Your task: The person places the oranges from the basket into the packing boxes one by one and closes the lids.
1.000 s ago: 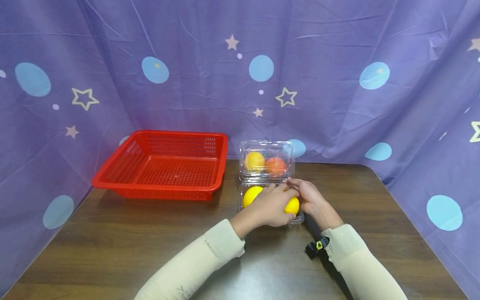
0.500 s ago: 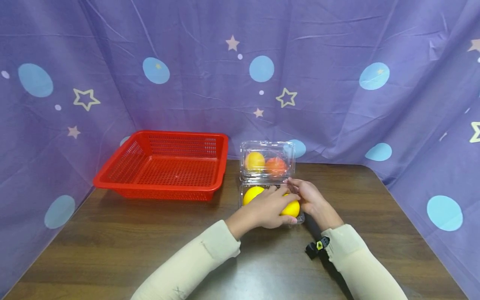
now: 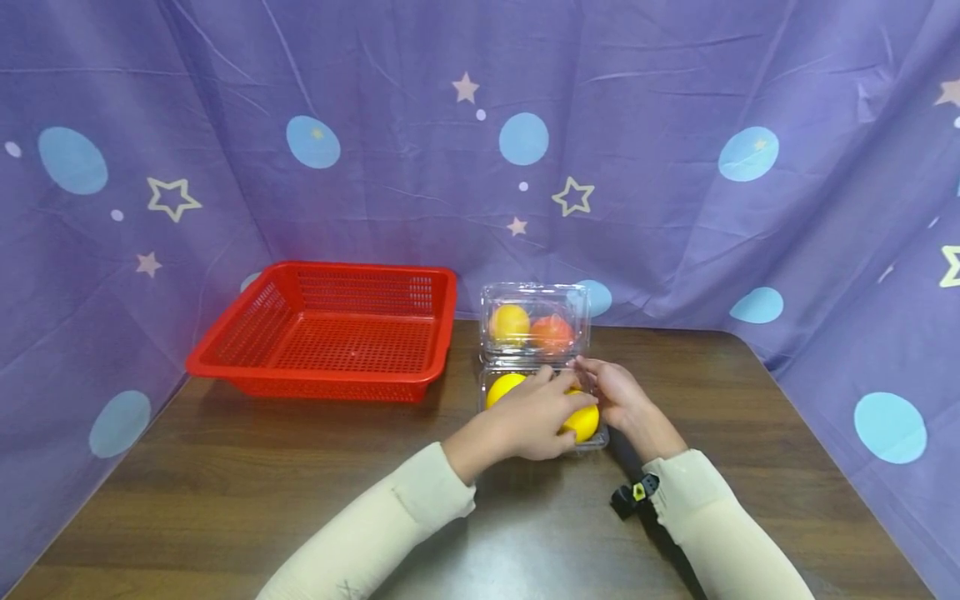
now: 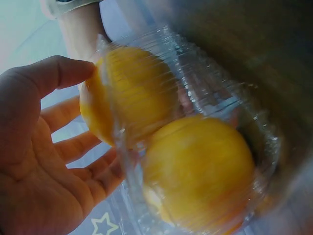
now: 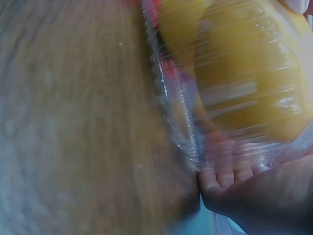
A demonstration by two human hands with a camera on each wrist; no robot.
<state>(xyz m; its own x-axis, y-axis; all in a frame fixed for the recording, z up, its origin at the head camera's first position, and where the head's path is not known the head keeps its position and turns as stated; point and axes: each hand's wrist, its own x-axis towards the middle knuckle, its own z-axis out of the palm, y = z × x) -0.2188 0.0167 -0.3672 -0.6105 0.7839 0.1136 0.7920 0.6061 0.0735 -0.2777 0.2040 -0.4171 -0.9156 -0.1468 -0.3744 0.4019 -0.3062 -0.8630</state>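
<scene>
both hands stay on the near clear clamshell box (image 3: 542, 408) at mid-table; over the last second almost nothing shifts, only the left forearm slides slightly toward the body. left hand (image 3: 525, 417) lies over the lid, fingers spread and curved around the yellow fruit (image 4: 198, 171) inside. right hand (image 3: 618, 398) pinches the box's right edge. judgement: still working the lid. red basket (image 3: 330, 329) sits to the left.

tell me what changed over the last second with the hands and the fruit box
Very little. The left hand drew slightly toward the person while staying on the yellow fruit in the near clear box; more of the other yellow fruit shows. The right hand kept its hold on the box's right side. The far box and red basket did not move.
</scene>
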